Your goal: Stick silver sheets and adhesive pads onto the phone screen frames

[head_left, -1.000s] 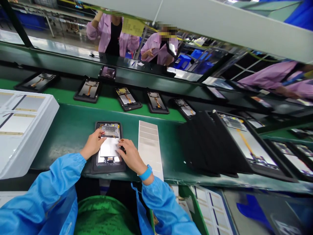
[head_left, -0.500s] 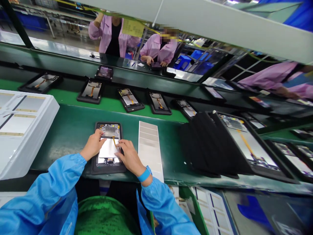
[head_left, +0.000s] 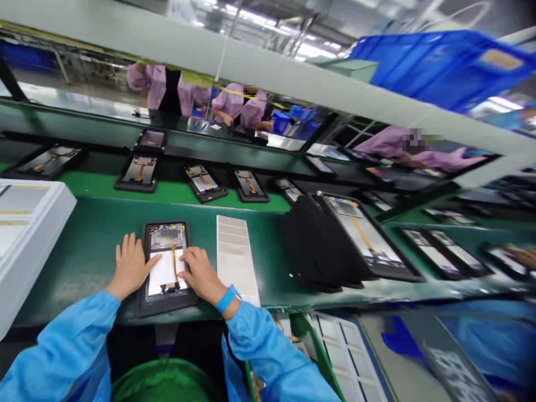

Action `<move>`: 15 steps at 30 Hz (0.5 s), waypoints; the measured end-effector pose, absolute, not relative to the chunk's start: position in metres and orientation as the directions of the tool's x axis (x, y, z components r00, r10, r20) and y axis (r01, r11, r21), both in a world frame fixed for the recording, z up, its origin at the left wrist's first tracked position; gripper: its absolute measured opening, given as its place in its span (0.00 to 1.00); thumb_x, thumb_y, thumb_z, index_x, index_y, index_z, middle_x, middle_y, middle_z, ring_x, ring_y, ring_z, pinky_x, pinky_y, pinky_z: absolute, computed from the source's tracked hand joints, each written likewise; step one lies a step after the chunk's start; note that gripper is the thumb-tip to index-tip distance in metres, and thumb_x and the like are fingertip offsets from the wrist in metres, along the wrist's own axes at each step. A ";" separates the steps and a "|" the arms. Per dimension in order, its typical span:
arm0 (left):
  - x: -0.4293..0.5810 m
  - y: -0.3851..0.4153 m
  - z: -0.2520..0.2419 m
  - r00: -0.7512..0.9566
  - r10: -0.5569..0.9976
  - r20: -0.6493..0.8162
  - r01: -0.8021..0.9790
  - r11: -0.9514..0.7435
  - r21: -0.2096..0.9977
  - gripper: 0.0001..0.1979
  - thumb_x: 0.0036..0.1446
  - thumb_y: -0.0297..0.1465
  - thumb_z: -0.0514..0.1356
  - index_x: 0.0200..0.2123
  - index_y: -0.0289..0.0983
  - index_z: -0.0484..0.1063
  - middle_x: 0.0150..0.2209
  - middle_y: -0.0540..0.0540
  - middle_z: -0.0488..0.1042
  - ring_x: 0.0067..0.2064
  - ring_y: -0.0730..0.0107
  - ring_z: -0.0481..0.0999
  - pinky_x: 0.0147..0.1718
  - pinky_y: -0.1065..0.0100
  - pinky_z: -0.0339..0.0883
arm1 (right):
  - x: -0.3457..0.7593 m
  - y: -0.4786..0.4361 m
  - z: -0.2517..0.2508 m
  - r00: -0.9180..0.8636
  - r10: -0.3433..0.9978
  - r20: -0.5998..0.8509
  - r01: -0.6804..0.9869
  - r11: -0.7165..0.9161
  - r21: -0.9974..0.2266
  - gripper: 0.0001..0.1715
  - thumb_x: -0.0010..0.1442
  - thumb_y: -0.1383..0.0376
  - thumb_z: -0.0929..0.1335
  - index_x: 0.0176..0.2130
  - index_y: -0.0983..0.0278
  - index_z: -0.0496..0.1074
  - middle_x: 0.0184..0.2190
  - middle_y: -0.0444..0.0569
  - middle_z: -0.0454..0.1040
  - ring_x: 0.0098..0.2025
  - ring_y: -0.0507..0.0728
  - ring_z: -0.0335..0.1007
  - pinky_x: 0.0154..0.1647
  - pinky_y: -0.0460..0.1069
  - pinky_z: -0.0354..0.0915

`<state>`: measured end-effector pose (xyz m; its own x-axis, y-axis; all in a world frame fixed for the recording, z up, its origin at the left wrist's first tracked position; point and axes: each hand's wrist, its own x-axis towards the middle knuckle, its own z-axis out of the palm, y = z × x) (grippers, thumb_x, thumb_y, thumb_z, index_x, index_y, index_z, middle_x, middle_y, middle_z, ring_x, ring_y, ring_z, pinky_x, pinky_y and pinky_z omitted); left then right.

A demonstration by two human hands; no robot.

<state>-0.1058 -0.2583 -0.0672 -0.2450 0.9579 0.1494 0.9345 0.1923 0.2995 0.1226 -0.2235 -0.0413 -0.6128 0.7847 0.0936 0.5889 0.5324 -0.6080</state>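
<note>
An open tablet (head_left: 167,298) lies in a black foam frame in front of me, its circuit board (head_left: 165,237) at the far end. A white rectangular sheet (head_left: 161,271) covers its middle, and an orange ribbon cable (head_left: 174,262) runs lengthwise over it. My left hand (head_left: 132,268) lies spread at the left edge, its thumb reaching onto the white sheet. With fingers bent in a pinch, my right hand (head_left: 201,273) is at the cable's right edge; exact contact is partly hidden. Right of the tablet lies a pale strip sheet (head_left: 237,257) with crosswise lines.
A white tray (head_left: 54,223) stands at left. Black foam frames (head_left: 322,251) are stacked on the right, with another open tablet (head_left: 364,240) beside them. Several open tablets (head_left: 250,185) line the green belt (head_left: 167,187). Co-workers in pink (head_left: 240,106) sit beyond it.
The view has swung up and to the right. My left hand has moved off the board to the tablet's left edge and spread out. The cable now lies straighter down over the white sheet.
</note>
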 end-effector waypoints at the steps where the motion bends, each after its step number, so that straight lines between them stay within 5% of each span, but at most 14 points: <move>1: -0.106 -0.259 -0.078 -0.286 0.948 0.139 0.903 0.218 0.371 0.36 0.58 0.48 0.57 0.58 0.22 0.64 0.66 0.20 0.55 0.70 0.34 0.49 0.64 0.39 0.45 | 0.122 -0.223 -0.041 -0.619 0.781 0.082 0.588 0.530 -0.611 0.23 0.54 0.70 0.77 0.48 0.63 0.70 0.52 0.52 0.67 0.53 0.61 0.61 0.58 0.57 0.63; 4: -0.105 -0.260 -0.092 -0.369 0.921 0.129 0.772 0.226 0.594 0.38 0.54 0.47 0.60 0.59 0.25 0.62 0.67 0.23 0.56 0.70 0.37 0.48 0.66 0.39 0.42 | 0.120 -0.225 -0.041 -0.609 0.791 0.053 0.599 0.503 -0.624 0.23 0.55 0.69 0.76 0.48 0.62 0.69 0.51 0.51 0.66 0.53 0.60 0.62 0.58 0.57 0.62; 8: -0.094 -0.259 -0.076 -0.360 0.932 0.035 0.438 0.136 0.889 0.41 0.52 0.45 0.64 0.65 0.35 0.55 0.56 0.34 0.71 0.57 0.48 0.72 0.56 0.49 0.65 | 0.134 -0.219 -0.030 -0.646 0.762 0.038 0.578 0.522 -0.627 0.24 0.56 0.68 0.75 0.51 0.62 0.69 0.54 0.53 0.66 0.56 0.60 0.62 0.59 0.56 0.62; 11: -0.086 -0.249 -0.059 -0.328 0.942 -0.072 0.215 0.148 0.965 0.45 0.49 0.43 0.67 0.66 0.38 0.54 0.47 0.40 0.75 0.46 0.54 0.79 0.48 0.53 0.72 | 0.169 -0.183 -0.011 -0.653 0.756 0.054 0.594 0.555 -0.583 0.20 0.58 0.64 0.74 0.50 0.61 0.71 0.53 0.51 0.69 0.55 0.59 0.67 0.57 0.53 0.64; 15: -0.112 -0.204 -0.033 -0.399 0.914 -0.077 0.135 0.142 0.981 0.45 0.46 0.39 0.69 0.65 0.36 0.57 0.46 0.40 0.76 0.44 0.56 0.79 0.45 0.56 0.74 | 0.229 -0.090 0.010 -0.244 0.968 0.051 0.925 0.248 -0.289 0.14 0.67 0.60 0.66 0.51 0.61 0.72 0.47 0.50 0.73 0.44 0.55 0.73 0.48 0.48 0.66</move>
<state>-0.1123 -0.2036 -0.0328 -0.3994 0.9135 -0.0770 0.1353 0.1418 0.9806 0.2288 -0.0904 0.0100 -0.2439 0.9685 0.0506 0.9247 0.2480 -0.2889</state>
